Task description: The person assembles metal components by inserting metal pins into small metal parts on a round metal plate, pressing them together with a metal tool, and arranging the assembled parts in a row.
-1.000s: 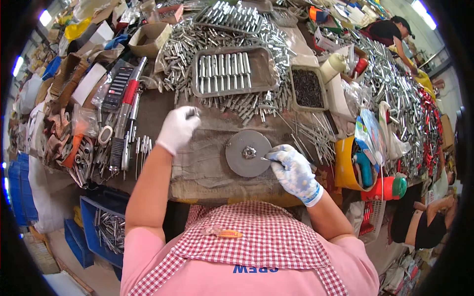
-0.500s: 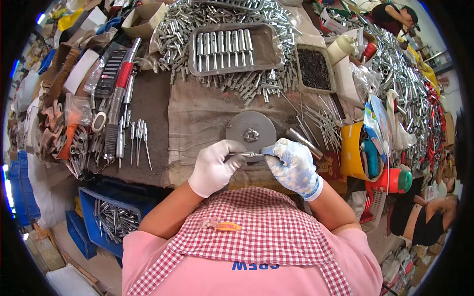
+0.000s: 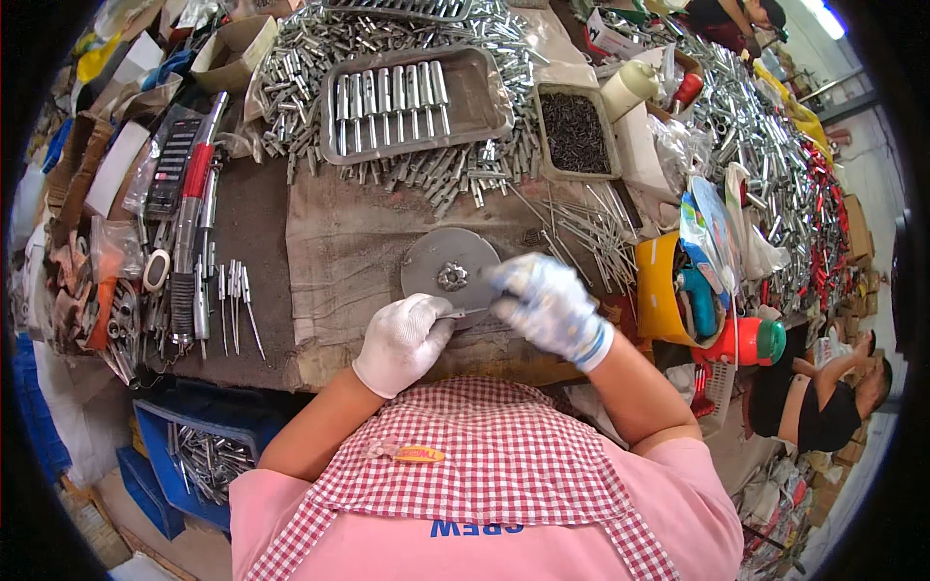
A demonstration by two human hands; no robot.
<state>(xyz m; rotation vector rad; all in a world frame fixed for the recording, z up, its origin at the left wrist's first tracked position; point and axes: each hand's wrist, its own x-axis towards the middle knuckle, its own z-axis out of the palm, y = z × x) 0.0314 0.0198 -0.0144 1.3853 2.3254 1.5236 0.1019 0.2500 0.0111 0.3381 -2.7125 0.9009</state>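
My left hand point(image 3: 405, 339), in a white glove, is closed on a slim metal rod point(image 3: 469, 313) that pokes out to the right, just over the near edge of a round grey disc point(image 3: 423, 263). A small cluster of metal bits point(image 3: 451, 277) sits at the disc's centre. My right hand point(image 3: 552, 310), gloved in blue and white, is by the rod's far end and the disc's right edge. Motion smears its fingers, so whether it holds or touches anything cannot be made out.
Behind the disc, a tray point(image 3: 481, 101) with silver tubes point(image 3: 392, 105) rests on a heap of metal parts point(image 3: 281, 116). To its right are a box of dark screws point(image 3: 574, 140), thin rods point(image 3: 596, 232) and a yellow container point(image 3: 655, 290). Slender tools point(image 3: 237, 295) lie left; a blue crate point(image 3: 160, 436) stands below.
Both hands were together on the rod. My right hand has since lifted and is moving fast, while my left keeps hold. The whole view has shifted somewhat.
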